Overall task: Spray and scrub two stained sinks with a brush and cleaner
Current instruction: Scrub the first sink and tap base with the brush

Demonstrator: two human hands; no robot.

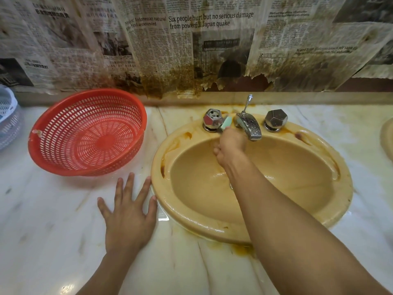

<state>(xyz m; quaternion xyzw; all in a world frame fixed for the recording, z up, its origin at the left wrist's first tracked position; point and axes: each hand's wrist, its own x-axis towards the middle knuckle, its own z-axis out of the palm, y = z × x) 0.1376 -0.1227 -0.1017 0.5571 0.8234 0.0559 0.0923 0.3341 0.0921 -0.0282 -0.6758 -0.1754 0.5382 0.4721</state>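
The fingers of the right hand (230, 143) curl around a pale green block-shaped scrubbing brush (226, 122). Its head sits on the back ledge of the glossy tan oval ceramic sink (212, 228), between a faceted chrome tap knob (212, 120) and the wet chrome spout (248, 126). The left hand (129, 213) lies flat, fingers spread wide, on the veined white marble counter (53, 209), touching the brown-stained sink rim, with a round red perforated plastic basket (89, 133) nearby and stained, torn newspaper (191, 50) covering the wall.

Stained marble counter (42, 220) held red basket (89, 133), white basket (6, 116) at left edge, inset sink (191, 222); left hand (127, 218) lay flat.
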